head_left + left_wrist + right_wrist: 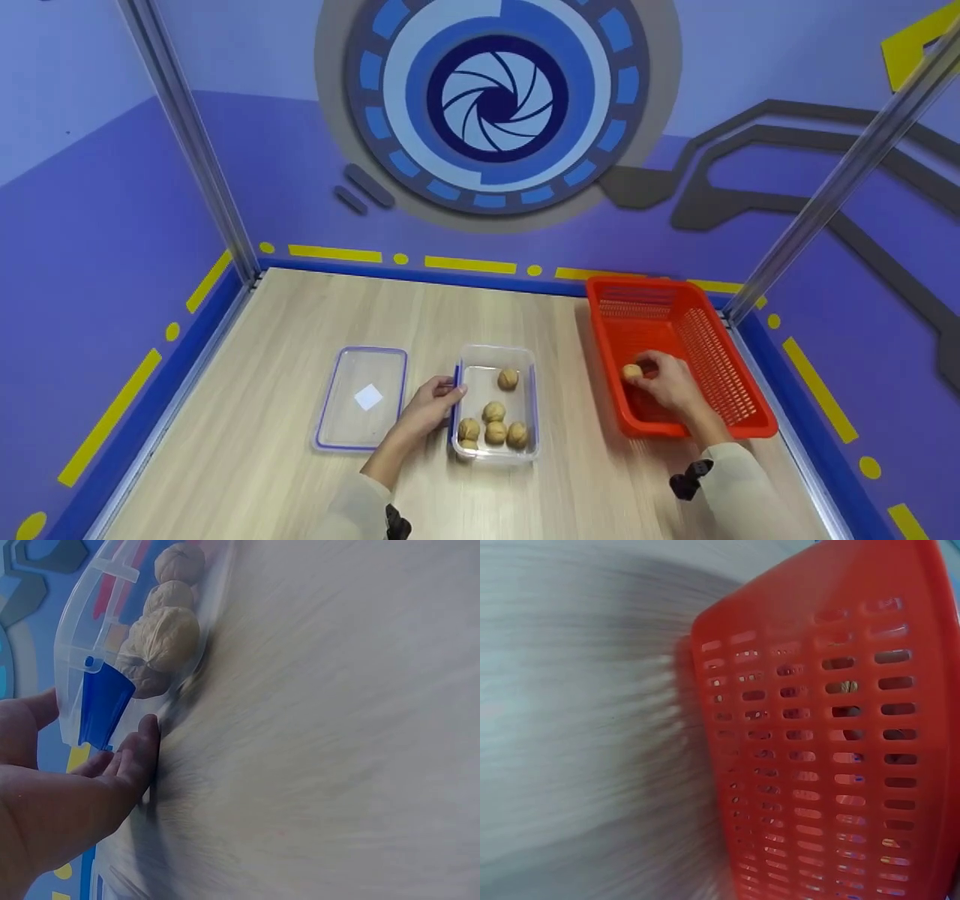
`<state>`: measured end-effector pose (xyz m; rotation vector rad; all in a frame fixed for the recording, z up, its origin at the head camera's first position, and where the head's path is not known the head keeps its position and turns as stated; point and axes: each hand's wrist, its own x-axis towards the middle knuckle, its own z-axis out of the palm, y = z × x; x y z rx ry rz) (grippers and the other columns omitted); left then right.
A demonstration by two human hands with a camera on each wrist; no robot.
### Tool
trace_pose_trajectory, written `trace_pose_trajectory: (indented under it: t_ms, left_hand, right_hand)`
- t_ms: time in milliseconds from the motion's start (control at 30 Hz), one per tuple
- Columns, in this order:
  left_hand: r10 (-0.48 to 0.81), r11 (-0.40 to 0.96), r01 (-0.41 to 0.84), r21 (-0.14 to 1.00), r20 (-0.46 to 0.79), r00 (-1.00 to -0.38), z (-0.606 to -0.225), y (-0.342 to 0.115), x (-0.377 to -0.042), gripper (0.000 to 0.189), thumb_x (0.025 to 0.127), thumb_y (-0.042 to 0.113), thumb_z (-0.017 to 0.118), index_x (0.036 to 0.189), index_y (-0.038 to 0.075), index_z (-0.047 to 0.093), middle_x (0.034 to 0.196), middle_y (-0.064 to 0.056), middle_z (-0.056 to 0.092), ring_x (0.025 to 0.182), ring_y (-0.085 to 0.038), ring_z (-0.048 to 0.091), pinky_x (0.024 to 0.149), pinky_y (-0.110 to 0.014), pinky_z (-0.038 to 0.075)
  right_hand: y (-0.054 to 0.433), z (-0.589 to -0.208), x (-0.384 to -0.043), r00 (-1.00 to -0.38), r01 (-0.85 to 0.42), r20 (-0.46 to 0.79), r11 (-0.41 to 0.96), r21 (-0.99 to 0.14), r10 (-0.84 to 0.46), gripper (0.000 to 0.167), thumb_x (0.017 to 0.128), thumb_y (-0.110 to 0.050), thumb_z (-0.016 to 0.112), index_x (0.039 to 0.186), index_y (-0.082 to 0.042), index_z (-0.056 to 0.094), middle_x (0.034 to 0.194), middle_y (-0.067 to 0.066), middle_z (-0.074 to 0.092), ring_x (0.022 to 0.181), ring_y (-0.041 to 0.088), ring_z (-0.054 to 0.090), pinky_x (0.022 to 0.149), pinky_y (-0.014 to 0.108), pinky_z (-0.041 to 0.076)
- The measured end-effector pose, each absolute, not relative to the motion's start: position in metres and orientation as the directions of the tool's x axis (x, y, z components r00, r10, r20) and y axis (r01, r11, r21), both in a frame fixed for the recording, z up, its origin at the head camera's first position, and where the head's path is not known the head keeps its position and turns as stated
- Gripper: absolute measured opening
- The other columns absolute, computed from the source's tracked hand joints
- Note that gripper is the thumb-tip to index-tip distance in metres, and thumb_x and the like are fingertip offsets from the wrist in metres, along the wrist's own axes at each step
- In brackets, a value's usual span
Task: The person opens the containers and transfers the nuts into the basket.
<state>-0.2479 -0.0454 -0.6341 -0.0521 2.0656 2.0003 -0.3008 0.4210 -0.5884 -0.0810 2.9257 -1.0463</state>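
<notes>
A clear plastic food container (498, 354) with a blue clip stands on the table, several walnuts (494, 412) inside it. At its left side my left hand (431, 409) grips the wall, the thumb at the rim. The left wrist view shows that hand (82, 787) with its fingers by the blue clip (103, 705). My right hand (671, 382) pinches one walnut (632, 372) within the red plastic basket (763, 420). In the right wrist view the slotted wall of the basket (817, 637) covers that hand almost wholly.
A clear lid (349, 420) with a blue-purple seal and a white square label lies left of the container. Wood-patterned tabletop (570, 495) lies between container and basket. Blue printed panels and metal posts (817, 187) border the table.
</notes>
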Motion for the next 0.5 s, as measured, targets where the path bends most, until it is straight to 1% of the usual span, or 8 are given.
trace_pose_trajectory:
  t_ms: [233,367,500]
  left_hand:
    - [0.154,0.047,-0.208,0.977,-0.213,-0.965,-0.6347,-0.0452,-0.2483,0.057,0.105,0.03,0.068,0.144,-0.008,0.051,0.134,-0.023,0.06,0.12,-0.035,0.063,0.097,-0.043,0.058]
    - [0.15,0.053,-0.203,0.978,-0.208,-0.966,-0.635,-0.0451,-0.2477,0.057,0.105,0.03,0.068,0.144,-0.008,0.051,0.133,-0.023,0.061,0.118,-0.034,0.063,0.096,-0.043,0.058]
    - [0.145,0.062,-0.203,0.977,-0.21,-0.967,-0.6346,-0.0454,-0.2475,0.057,0.105,0.031,0.069,0.144,-0.007,0.052,0.133,-0.023,0.061,0.117,-0.033,0.063,0.095,-0.043,0.058]
  right_hand:
    - [0.4208,-0.591,-0.3023,-0.994,-0.019,-0.075,0.791,-0.611,-0.082,0.043,0.096,-0.017,0.081,0.133,0.002,0.067,0.119,0.017,0.071,0.108,0.032,0.066,0.097,0.054,0.055]
    - [0.4201,-0.5917,-0.3036,-0.989,-0.012,-0.109,0.802,-0.597,-0.096,0.044,0.097,-0.018,0.08,0.135,0.001,0.066,0.118,0.015,0.071,0.107,0.031,0.064,0.099,0.055,0.054]
    - [0.4202,-0.593,-0.3045,-0.987,-0.031,-0.109,0.808,-0.589,-0.117,0.044,0.097,-0.017,0.08,0.135,0.002,0.067,0.117,0.015,0.072,0.109,0.032,0.065,0.1,0.057,0.053]
